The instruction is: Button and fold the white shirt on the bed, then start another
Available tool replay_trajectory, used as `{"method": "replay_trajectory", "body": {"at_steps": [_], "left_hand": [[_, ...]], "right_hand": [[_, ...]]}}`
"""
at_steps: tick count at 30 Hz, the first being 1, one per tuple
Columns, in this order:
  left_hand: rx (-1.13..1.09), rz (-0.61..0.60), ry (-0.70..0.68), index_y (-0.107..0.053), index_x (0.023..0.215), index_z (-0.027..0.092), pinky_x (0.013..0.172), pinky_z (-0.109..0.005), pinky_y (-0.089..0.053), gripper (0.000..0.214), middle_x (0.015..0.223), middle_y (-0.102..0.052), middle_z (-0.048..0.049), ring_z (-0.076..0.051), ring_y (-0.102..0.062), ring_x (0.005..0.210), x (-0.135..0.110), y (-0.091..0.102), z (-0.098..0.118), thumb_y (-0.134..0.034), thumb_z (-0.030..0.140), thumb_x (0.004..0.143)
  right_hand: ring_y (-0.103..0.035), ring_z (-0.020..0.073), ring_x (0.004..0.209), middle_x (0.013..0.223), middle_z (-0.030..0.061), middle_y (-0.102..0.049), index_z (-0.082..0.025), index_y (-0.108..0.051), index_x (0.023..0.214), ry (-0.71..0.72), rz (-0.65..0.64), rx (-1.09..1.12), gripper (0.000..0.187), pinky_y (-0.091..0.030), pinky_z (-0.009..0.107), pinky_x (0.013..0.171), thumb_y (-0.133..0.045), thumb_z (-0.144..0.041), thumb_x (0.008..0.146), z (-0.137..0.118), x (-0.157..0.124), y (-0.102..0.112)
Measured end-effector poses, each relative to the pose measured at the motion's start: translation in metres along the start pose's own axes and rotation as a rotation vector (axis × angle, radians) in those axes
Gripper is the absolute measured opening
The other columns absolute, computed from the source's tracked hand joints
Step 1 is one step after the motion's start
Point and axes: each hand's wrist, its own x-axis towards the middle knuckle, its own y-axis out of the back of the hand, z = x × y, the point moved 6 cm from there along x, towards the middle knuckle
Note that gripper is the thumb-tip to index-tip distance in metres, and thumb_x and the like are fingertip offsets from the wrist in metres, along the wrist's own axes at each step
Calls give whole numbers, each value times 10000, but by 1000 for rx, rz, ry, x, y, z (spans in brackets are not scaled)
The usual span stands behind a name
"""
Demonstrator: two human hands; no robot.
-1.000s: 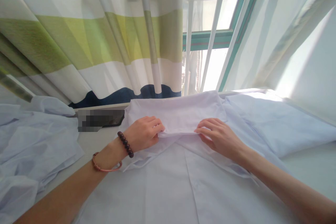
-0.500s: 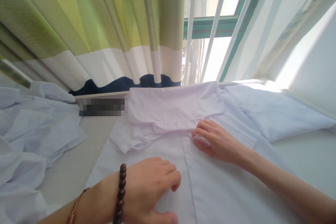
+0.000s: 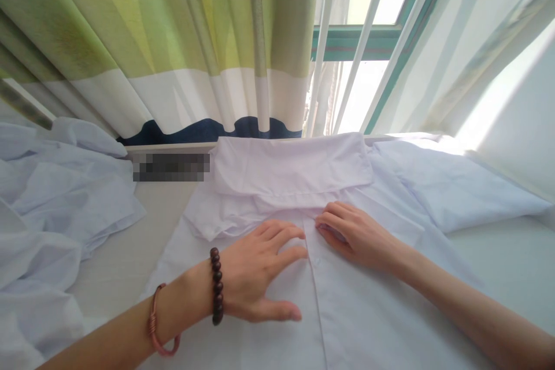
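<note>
One white shirt, two bracelets

The shirt lies spread on a pale surface. Over it, the left hand has fingers apart; the right hand curls its fingers, whether clamped on cloth I cannot tell.

Centre and lower centre: white garment, thin woven cloth, matt, smooth with soft creases. Left: crumpled cloth pile, matt, heavily wrinkled. Support surface: pale, smooth, low sheen. Upper left: curtain, matt textile, visible grain on the green band. Lower left: bead bracelet, wood-like, polished; bangle, copper-toned metal, smooth. Upper right: railing bars, smooth white finish.
</note>
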Motion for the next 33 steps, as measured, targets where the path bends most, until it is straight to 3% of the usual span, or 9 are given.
{"method": "replay_trajectory", "body": {"at_steps": [5,8,14,17,20,23,27,30,33], "left_hand": [[66,24,-3,-419,1357,235,1144,-506,-200,586,1450,-401,-107,-292,-320,1350,-7,-13,-16,-481,570,880],[159,107,5,-418,1365,243,1170,-494,-146,505,1469,-387,-85,-269,-282,1380,-7,3,-22,-448,493,927],[393,314,352,-371,1401,118,1171,-459,-93,468,1509,-322,-115,-241,-246,1399,19,73,-104,-311,341,994],[425,226,590,-266,1447,71,1160,-451,-57,474,1522,-299,-121,-217,-205,1410,32,97,-162,-253,199,991],[399,139,691,-323,1412,48,1107,-542,-145,471,1437,-432,-172,-250,-332,1344,36,112,-204,-353,152,954],[367,65,703,-517,1279,130,1080,-488,-239,368,1290,-600,-96,-207,-493,1201,33,117,-227,-454,169,918],[365,80,752,-620,1174,196,895,-369,-437,312,1155,-674,-73,-223,-603,1026,25,121,-236,-444,283,932],[400,138,801,-665,1095,209,822,-375,-457,322,1079,-691,-88,-266,-617,979,19,128,-239,-433,363,933],[428,198,807,-651,1091,226,823,-337,-453,328,1074,-689,-61,-237,-616,968,17,143,-247,-398,379,949]], "right_hand": [[-538,246,1060,1216,140,-550,-171,-544,1154,38,80,-115,245,-451,408,900,-470,-223,927,-12,-10,9],[-481,266,1193,1329,136,-497,-189,-497,1240,-64,129,-136,348,-429,439,972,-472,-360,939,-1,-8,23],[-451,277,1273,1400,137,-471,-163,-447,1333,-336,206,-249,417,-380,472,1051,-343,-320,960,97,39,56],[-366,293,1346,1486,152,-374,-107,-323,1436,-444,61,-392,548,-344,451,1081,-364,-198,897,158,67,55],[-454,316,1278,1367,190,-515,-70,-381,1410,-463,-1,-424,591,-364,455,1048,-439,-162,829,196,85,54],[-552,288,1157,1190,138,-647,-138,-578,1246,-428,-11,-445,436,-385,436,1002,-450,-164,830,207,92,55],[-607,243,1009,1012,83,-703,-196,-685,1004,-423,28,-472,312,-462,344,803,-399,-175,882,210,95,62],[-623,242,935,977,88,-703,-189,-669,1014,-446,81,-502,308,-454,328,724,-382,-191,901,213,100,72],[-615,258,945,1021,118,-687,-163,-638,1080,-454,147,-537,332,-439,361,786,-350,-202,920,217,111,85]]}}
